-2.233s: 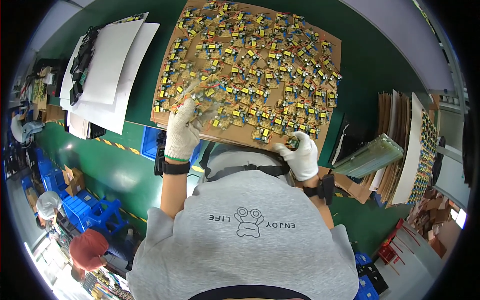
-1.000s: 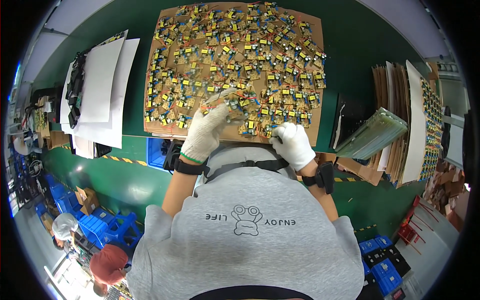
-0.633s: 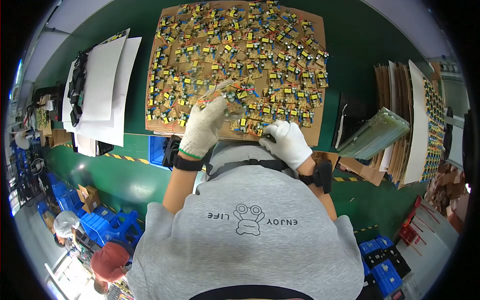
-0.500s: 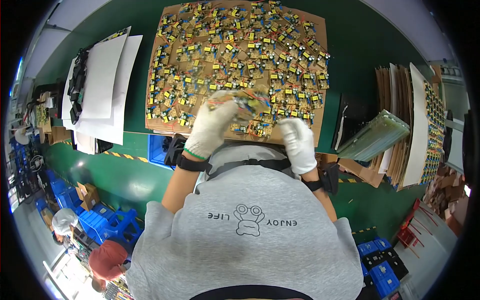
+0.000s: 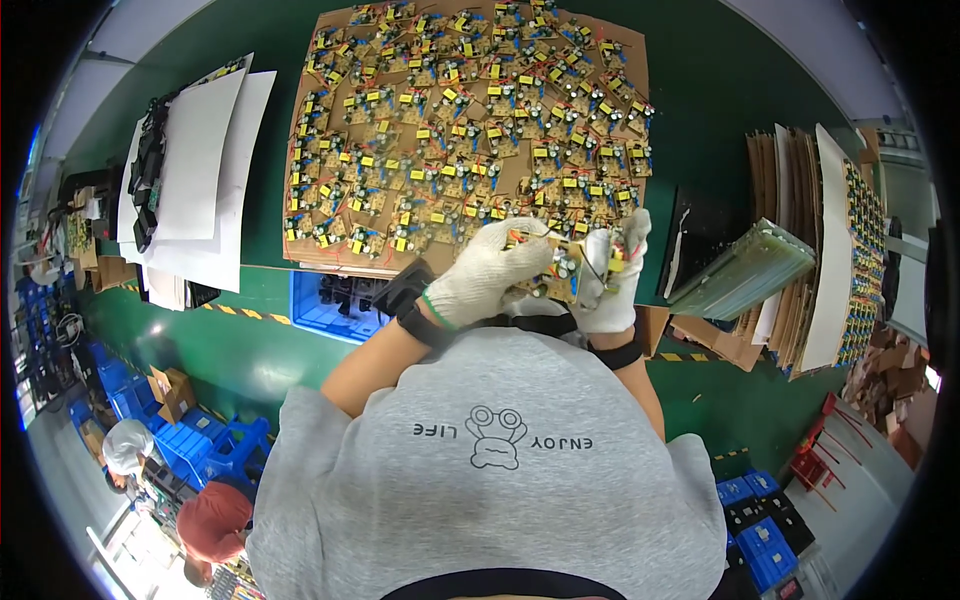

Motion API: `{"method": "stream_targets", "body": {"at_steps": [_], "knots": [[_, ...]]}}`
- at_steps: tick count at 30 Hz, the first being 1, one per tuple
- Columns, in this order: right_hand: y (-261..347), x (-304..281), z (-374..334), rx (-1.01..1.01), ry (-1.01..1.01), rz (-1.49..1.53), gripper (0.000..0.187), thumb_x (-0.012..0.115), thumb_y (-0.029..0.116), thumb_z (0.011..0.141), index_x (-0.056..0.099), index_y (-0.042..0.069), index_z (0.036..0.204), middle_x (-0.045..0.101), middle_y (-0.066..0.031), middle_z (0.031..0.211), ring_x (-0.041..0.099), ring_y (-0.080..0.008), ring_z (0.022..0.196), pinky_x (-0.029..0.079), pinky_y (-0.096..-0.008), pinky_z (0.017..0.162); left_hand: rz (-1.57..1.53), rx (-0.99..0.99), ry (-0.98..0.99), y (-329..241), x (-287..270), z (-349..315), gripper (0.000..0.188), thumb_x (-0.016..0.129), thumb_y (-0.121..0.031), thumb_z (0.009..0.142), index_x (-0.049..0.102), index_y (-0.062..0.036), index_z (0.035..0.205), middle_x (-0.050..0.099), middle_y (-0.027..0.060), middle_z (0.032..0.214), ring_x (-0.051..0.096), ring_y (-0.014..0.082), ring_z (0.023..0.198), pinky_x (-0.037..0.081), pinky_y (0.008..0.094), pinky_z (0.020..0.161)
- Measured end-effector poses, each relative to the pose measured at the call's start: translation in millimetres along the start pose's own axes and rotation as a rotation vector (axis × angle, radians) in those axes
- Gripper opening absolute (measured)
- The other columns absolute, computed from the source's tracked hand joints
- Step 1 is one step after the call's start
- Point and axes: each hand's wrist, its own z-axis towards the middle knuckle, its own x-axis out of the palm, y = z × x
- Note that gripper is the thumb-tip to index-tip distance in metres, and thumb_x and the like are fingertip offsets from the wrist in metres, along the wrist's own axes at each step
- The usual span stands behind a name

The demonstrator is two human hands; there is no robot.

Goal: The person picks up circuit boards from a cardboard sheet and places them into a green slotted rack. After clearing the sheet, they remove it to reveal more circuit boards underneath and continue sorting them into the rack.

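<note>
My left hand [image 5: 490, 270], in a white knitted glove, is closed around a few small circuit boards [image 5: 558, 278] with wires and coloured components. It is at the near edge of the cardboard sheet, close to my body. Beside it my right hand [image 5: 608, 295], also gloved in white, is closed on a circuit board [image 5: 617, 262] with a yellow label and a red wire, partly hidden by the fingers. The two hands almost meet. Beyond them, many similar boards [image 5: 440, 135] lie in uneven rows on the brown cardboard sheet [image 5: 630, 60].
White sheets [image 5: 205, 165] with black parts lie at the left of the green table. Stacked cardboard sheets [image 5: 790, 200] and a greenish panel bundle [image 5: 750, 270] stand at the right. A blue bin [image 5: 335, 318] sits below the table edge. Two people are at the lower left.
My left hand has moved right and nearer my body with the boards, to beside my right hand. My right hand, before without a visible board, now grips one.
</note>
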Motion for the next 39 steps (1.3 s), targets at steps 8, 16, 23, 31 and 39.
{"method": "stream_targets", "body": {"at_steps": [8,16,23,31,39], "knots": [[-5.2,-20.6,6.9,-0.645,0.17,-1.467,0.052,0.076,0.046,0.069,0.06,0.002,0.089,0.053,-0.0133,0.069,0.057,-0.0321,0.061,0.045,-0.0412,0.055,-0.612,0.013,-0.206,0.2,-28.0,-2.8,0.03,0.057,-0.022,0.09,0.054,-0.0052,0.114,0.063,0.0036,0.094,0.061,0.0094,0.072,0.049,0.0232,0.057],[-28.7,-34.9,-9.3,-0.725,-0.219,-1.18,0.054,0.082,0.034,0.068,0.055,0.007,0.107,0.061,-0.0101,0.083,0.063,-0.0277,0.069,0.05,-0.034,0.057,-0.577,0.032,-0.299,24.9,-44.7,-9.7,0.044,0.065,-0.038,0.088,0.052,-0.0101,0.119,0.055,0.0023,0.101,0.059,0.0132,0.082,0.058,0.0329,0.069],[-23.3,-49.1,-20.5,-0.508,0.062,-0.877,0.04,0.072,0.02,0.079,0.054,0.003,0.11,0.061,-0.0133,0.09,0.063,-0.0284,0.072,0.051,-0.0361,0.062,-0.587,0.115,-0.278,45.6,-45.9,-4.5,0.038,0.061,-0.035,0.091,0.052,-0.0082,0.116,0.057,0.003,0.094,0.062,0.0158,0.078,0.058,0.03,0.065],[-19.8,-57.3,-6.0,-0.566,0.343,-0.847,0.03,0.069,0.009,0.076,0.059,0.006,0.104,0.062,-0.0102,0.091,0.063,-0.0309,0.077,0.051,-0.0383,0.065,-0.66,0.026,-0.288,38.2,-41.6,-10.6,0.034,0.061,-0.03,0.092,0.053,-0.012,0.12,0.059,0.0024,0.105,0.064,0.0161,0.092,0.059,0.0282,0.063],[-19.6,-40.9,-4.4,-0.625,0.12,-1.09,0.046,0.075,0.02,0.076,0.055,0.01,0.116,0.06,-0.0126,0.098,0.063,-0.0312,0.08,0.051,-0.0373,0.066,-0.59,-0.015,-0.374,44.3,-37.8,-14.0,0.034,0.061,-0.034,0.091,0.055,-0.0151,0.119,0.057,-0.0012,0.104,0.063,0.0134,0.089,0.057,0.0299,0.064]]}}
